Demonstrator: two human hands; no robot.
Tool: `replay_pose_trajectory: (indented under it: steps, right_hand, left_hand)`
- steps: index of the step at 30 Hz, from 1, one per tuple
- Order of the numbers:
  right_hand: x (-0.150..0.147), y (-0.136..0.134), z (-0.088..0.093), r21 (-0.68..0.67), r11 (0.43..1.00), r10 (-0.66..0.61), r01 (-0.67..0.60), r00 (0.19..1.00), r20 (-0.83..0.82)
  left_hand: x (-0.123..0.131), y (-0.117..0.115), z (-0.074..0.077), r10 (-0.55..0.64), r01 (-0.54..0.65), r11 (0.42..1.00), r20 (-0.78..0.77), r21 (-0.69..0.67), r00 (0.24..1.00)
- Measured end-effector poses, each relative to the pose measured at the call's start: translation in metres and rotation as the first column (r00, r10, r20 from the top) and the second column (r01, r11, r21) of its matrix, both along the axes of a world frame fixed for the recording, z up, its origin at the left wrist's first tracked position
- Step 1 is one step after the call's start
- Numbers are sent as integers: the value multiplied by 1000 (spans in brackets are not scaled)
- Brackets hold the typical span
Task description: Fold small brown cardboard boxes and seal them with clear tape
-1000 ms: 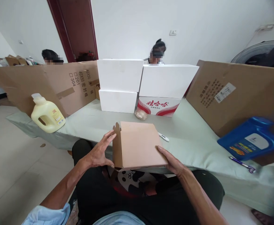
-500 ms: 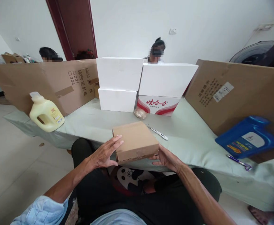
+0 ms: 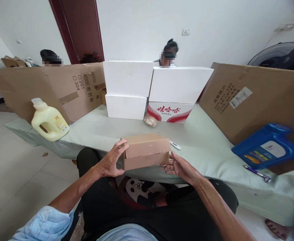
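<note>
A small brown cardboard box (image 3: 147, 157) is tilted at the table's near edge, so its long narrow side with the flap edge faces me. My left hand (image 3: 113, 159) grips its left end, fingers on top and thumb below. At the lower right corner, my right hand (image 3: 178, 167) holds the box with its fingertips, partly behind the end. Just behind the box lies a white slim cutter (image 3: 175, 145), its far part hidden by the cardboard. A crumpled clear plastic bundle (image 3: 150, 121) rests farther back.
White boxes (image 3: 128, 78) and a red-and-white printed carton (image 3: 170, 113) stand stacked ahead. Large cardboard panels (image 3: 237, 97) flank the table. A cream jug (image 3: 50, 122) is left; a blue bottle (image 3: 266, 147) and purple-handled tool (image 3: 256, 173) are right. Two people sit beyond.
The box has been tipped, its top turning away and its narrow side coming up to face me. Both hands have shifted slightly with it, and it now covers more of the cutter.
</note>
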State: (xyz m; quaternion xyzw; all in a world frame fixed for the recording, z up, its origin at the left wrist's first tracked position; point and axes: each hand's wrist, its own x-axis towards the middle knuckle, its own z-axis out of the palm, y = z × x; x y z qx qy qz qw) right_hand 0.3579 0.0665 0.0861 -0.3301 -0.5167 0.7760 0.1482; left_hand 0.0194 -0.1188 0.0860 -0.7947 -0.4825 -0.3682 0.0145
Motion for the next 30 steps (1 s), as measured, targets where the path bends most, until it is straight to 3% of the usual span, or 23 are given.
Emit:
replay_pose_trajectory:
  steps: [4, 6, 7, 9, 10, 11, 12, 14, 18, 23, 27, 30]
  right_hand:
    - [2, 8, 6, 216, 976, -10, 4, 1000, 27]
    - [4, 22, 3, 468, 882, -108, 46, 989, 105]
    - [4, 32, 1, 632, 772, -207, 64, 966, 156]
    - [4, 56, -5, 887, 460, -459, -32, 847, 268]
    - [3, 69, -9, 933, 337, -569, -128, 761, 311]
    - [2, 80, -12, 936, 273, -648, -222, 677, 350]
    - [0, 90, -16, 918, 263, -689, -295, 609, 393]
    - [-5, 104, -23, 880, 313, -698, -358, 542, 469]
    - [-13, 114, -36, 859, 362, -693, -363, 511, 508]
    - [-10, 115, -39, 907, 339, -735, -251, 531, 421]
    - [0, 100, -24, 960, 268, -776, -83, 572, 266]
    - [6, 67, -1, 984, 166, -725, 58, 684, 81]
  left_hand:
    - [-3, 2, 21, 40, -36, 999, 121, -39, 992]
    - [-6, 5, 26, 59, -55, 998, 144, -38, 988]
    - [-7, 6, 27, 65, -59, 997, 156, -40, 986]
    - [-7, 9, 27, 73, -65, 997, 190, -44, 979]
    - [-7, 10, 26, 77, -69, 997, 212, -44, 974]
    - [-5, 11, 24, 81, -72, 996, 238, -44, 968]
    - [-4, 11, 22, 85, -76, 996, 268, -44, 960]
    - [0, 13, 18, 93, -85, 996, 332, -38, 939]
    - [5, 15, 11, 95, -98, 995, 414, -14, 906]
    - [5, 14, 12, 109, -125, 992, 378, 17, 919]
    - [4, 11, 12, 124, -135, 991, 356, 5, 926]
    - [4, 8, 11, 129, -139, 990, 359, 2, 924]
